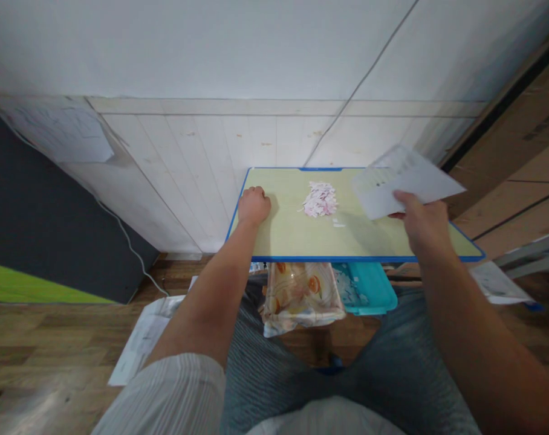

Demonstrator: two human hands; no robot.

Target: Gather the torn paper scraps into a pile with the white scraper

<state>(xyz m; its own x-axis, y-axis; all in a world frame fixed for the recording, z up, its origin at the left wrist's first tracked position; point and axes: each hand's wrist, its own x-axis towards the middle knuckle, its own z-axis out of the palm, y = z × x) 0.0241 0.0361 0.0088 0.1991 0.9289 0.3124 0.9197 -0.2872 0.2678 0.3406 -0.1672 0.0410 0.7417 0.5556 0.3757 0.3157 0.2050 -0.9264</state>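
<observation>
My right hand pinches a white sheet of paper with faint print, holding it tilted above the right part of a small table. The tabletop is pale yellow-green with a blue edge. My left hand rests as a loose fist on the table's left part, with nothing showing in it. Between my hands lies a heap of small white and pinkish paper strips. A few white scraps lie just in front of the heap.
Below the table's near edge are a container lined with an orange-patterned bag and a turquoise tray holding white scraps. Papers lie on the floor at left. Cardboard boxes stand at right; a wall with a cable is ahead.
</observation>
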